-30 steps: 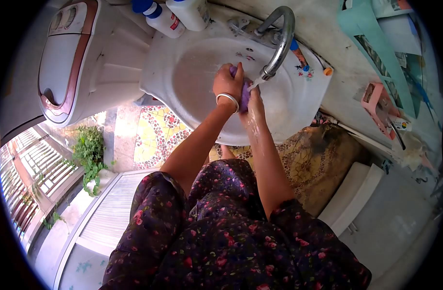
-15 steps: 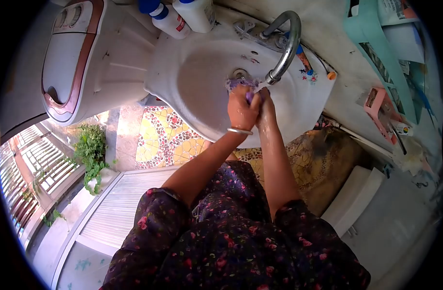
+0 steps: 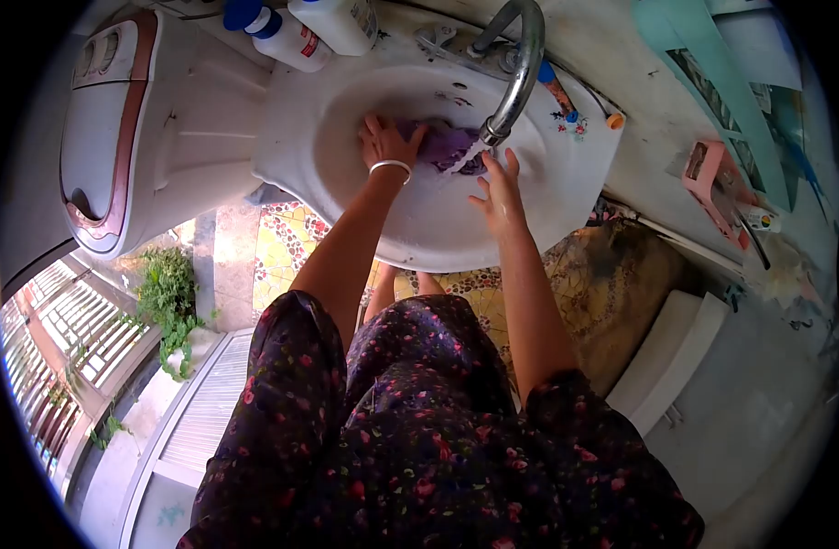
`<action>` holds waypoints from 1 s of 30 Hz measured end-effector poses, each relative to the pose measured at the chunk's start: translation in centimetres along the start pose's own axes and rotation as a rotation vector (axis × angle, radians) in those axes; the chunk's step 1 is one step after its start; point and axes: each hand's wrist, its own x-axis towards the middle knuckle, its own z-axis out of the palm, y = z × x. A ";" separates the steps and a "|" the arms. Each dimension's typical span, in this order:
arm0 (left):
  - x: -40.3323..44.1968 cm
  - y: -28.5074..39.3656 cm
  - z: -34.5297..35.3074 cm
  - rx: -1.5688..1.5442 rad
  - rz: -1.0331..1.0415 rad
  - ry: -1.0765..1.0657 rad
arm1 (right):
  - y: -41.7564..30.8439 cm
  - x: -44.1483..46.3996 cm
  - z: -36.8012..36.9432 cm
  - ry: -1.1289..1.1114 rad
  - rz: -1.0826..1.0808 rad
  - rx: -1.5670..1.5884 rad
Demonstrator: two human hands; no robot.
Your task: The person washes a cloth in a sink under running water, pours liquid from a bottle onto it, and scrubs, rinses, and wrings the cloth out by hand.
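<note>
A wet purple cloth (image 3: 451,148) lies spread in the basin of the white sink (image 3: 419,233), over the drain area. Water runs onto it from the curved metal faucet (image 3: 527,69). My left hand (image 3: 387,145), with a white bangle at the wrist, is at the cloth's left edge, its fingers spread. I cannot tell whether its thumb touches the cloth. On the other side, my right hand (image 3: 502,188) hovers just right of the water stream, fingers apart and holding nothing.
A white washing machine (image 3: 113,137) stands to the left. Two bottles, one blue-capped (image 3: 286,38) and one white (image 3: 341,23), sit on the sink's back left corner. A toothpaste-like tube (image 3: 558,91) lies right of the faucet. Pink (image 3: 712,188) and green holders hang on the right wall.
Both hands have let go of the bunched purple cloth and moved apart, left hand leftward, right hand slightly right. The cloth now lies spread in the basin. The view has shifted slightly.
</note>
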 end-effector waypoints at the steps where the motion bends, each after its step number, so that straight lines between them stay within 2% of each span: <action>1: -1.1 0.0 1.3 -0.001 -0.001 0.000 | 1.2 1.3 -0.1 0.000 0.000 -0.001; 3: -4.2 1.4 3.0 -0.179 -0.020 -0.068 | 2.3 3.2 0.4 -0.063 0.062 0.072; 4: -5.7 2.7 2.6 -0.424 0.051 -0.032 | 2.0 3.7 0.8 -0.153 0.107 0.206; 5: -7.2 4.0 1.7 -0.668 0.124 0.007 | 1.8 5.2 0.6 -0.158 0.105 0.204; 6: -8.9 5.3 0.0 -0.799 0.227 -0.101 | 1.6 7.2 0.0 -0.422 0.168 0.367; 7: -10.3 6.3 -1.9 -0.926 0.330 -0.215 | -0.1 5.9 0.4 -0.518 0.231 0.424; 8: -10.9 7.2 -4.2 -0.922 0.328 -0.218 | -1.9 4.4 1.0 -0.612 0.298 0.473; 9: -11.3 8.1 -6.7 -0.863 0.355 -0.242 | -0.2 5.3 0.8 -0.611 0.304 0.476; 10: -11.4 8.5 -7.9 -0.807 0.383 -0.263 | 3.1 7.7 0.1 -0.984 0.435 0.821; 11: -10.8 8.3 -7.5 -0.810 0.382 -0.259 | 3.9 6.9 0.7 -0.797 0.307 0.810; 13: -8.1 7.2 -6.0 -0.573 0.233 0.009 | 5.3 4.9 2.0 -0.399 0.067 0.680; 14: -6.0 6.8 -6.2 -0.573 0.229 0.016 | 5.5 3.3 2.9 -0.257 0.067 0.521; 15: -3.6 6.6 -6.9 -0.635 -0.032 -0.118 | 5.6 2.4 3.5 -0.113 0.065 0.361; 16: -2.6 6.6 -7.1 -0.690 -0.295 -0.256 | 5.3 1.5 4.0 -0.115 -0.014 0.394; 17: -3.7 6.7 -7.3 -0.689 -0.298 -0.257 | 4.5 0.8 4.0 -0.115 -0.011 0.393; 19: -7.3 7.2 -7.4 -0.780 -0.023 -0.100 | 3.1 1.1 3.6 -0.305 0.066 0.566; 20: -9.7 8.3 -8.1 -0.807 0.051 -0.101 | 7.3 5.3 0.2 -0.742 -0.190 0.480; 22: -12.6 9.5 -9.3 -0.776 0.241 -0.102 | 6.5 3.1 0.8 -1.120 -0.018 1.202; 23: -11.8 9.2 -9.2 -0.777 0.242 -0.099 | 6.2 4.0 0.5 -0.916 0.037 0.965; 24: -10.0 8.5 -8.8 -0.774 0.122 -0.115 | 4.5 3.5 0.9 -0.744 0.126 0.723; 25: -8.0 7.7 -8.4 -0.768 0.001 -0.135 | 4.3 2.0 2.1 -0.248 0.127 0.520; 27: -3.4 5.2 -6.9 -0.615 0.044 -0.161 | 1.2 -1.7 2.8 -0.168 0.111 0.325; 29: -1.4 3.1 -6.6 -0.460 0.147 -0.138 | 0.2 -1.5 2.4 -0.289 -0.063 0.226; 30: -0.6 1.8 -6.3 -0.456 0.151 -0.138 | -1.0 -1.4 1.9 -0.270 -0.063 0.112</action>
